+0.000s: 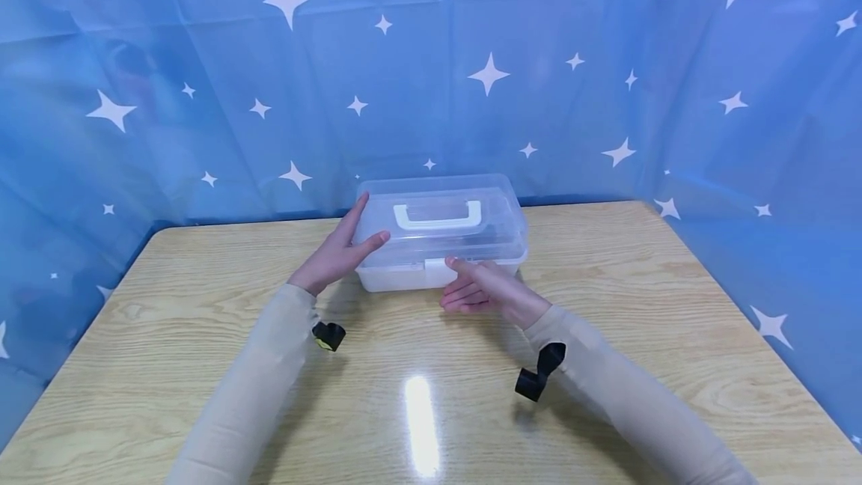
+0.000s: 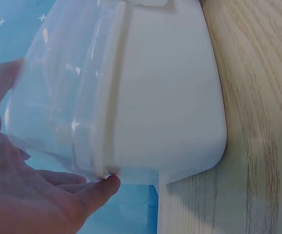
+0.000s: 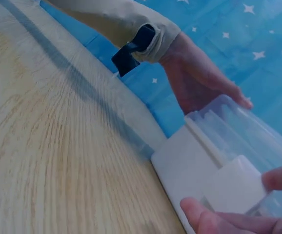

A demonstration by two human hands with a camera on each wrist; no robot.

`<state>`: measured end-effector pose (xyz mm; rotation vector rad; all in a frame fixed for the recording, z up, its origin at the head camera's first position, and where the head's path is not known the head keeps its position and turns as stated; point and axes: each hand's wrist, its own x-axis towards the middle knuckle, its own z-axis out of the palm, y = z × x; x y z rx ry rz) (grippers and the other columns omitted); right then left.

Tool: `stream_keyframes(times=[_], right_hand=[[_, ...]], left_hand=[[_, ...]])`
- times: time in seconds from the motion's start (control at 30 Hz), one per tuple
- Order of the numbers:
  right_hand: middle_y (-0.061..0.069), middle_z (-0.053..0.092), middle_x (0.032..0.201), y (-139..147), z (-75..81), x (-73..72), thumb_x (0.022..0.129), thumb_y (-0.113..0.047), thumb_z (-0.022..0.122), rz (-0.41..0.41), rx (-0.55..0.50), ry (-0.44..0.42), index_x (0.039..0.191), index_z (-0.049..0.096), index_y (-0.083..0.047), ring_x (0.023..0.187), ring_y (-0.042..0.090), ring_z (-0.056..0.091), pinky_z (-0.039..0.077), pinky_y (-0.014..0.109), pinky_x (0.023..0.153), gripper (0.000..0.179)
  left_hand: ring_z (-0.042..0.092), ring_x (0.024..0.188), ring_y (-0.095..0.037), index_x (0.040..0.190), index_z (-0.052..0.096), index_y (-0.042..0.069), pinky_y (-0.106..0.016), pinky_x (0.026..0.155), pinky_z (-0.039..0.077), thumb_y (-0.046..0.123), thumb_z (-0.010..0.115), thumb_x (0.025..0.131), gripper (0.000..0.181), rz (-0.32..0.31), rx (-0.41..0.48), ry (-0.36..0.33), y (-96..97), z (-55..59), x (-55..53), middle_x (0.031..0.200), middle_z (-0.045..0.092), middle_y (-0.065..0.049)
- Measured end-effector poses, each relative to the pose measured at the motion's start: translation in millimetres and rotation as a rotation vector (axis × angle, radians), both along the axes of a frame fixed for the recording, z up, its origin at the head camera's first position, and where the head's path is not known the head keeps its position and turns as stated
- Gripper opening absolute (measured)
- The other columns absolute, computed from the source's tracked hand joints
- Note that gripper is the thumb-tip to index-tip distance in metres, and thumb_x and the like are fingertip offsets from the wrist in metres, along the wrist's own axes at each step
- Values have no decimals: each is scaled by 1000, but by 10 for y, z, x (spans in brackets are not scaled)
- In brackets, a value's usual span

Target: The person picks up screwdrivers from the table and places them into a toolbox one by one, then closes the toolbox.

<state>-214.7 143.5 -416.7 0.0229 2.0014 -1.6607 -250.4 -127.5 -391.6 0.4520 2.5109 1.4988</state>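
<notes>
A lidded plastic box (image 1: 390,278) sits at the far edge of the table, with a white base, a clear lid (image 1: 431,247) and a white carry handle (image 1: 438,224). At its left end, my left hand (image 1: 337,253) rests on the lid, thumb over the front and long fingers extended along the side. In the left wrist view, one fingertip (image 2: 112,182) meets the rim between lid and base. My right hand (image 1: 488,287) is at the front, thumb and fingers on opposite sides of the white latch (image 3: 236,185), pinching it. The lid lies down on the base.
The light wood table (image 1: 222,305) extends on both sides of the box and in front. Close behind its far edge hangs a blue curtain (image 1: 417,96) with white stars. A black wrist camera mount (image 1: 541,371) juts from the right sleeve; another sits at the left wrist.
</notes>
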Motion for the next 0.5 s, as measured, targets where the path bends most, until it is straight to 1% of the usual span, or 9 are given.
stream_keyframes(times=[0.17,0.27,0.33,0.5], right_hand=[[20,70,99,-5,-18,-3,96,-47,52,-10,-45,10,115,60,15,90,27,69,54,33,80,65],[22,69,101,-5,-32,-8,97,-46,52,-12,-72,12,116,59,15,92,28,69,53,35,82,64],[22,69,101,-2,-42,-12,97,-45,52,-15,-78,12,116,58,16,91,28,69,53,35,82,64],[22,69,101,-6,-53,-15,97,-46,52,-8,-82,8,116,58,16,91,28,69,53,36,83,65]], left_hand=[[-2,145,-22,155,-3,31,-50,114,9,50,55,95,86,1,12,-15,4,-15,-11,161,-4,3],[-2,145,-22,155,-3,31,-50,114,8,50,55,95,86,1,13,-7,11,-26,-14,161,-4,3],[-2,145,-23,155,-4,29,-51,113,8,50,54,96,86,-3,11,1,11,-34,-18,161,-5,1],[-3,145,-22,155,-6,32,-51,113,8,52,53,95,87,0,15,-20,3,-32,-9,160,-6,3]])
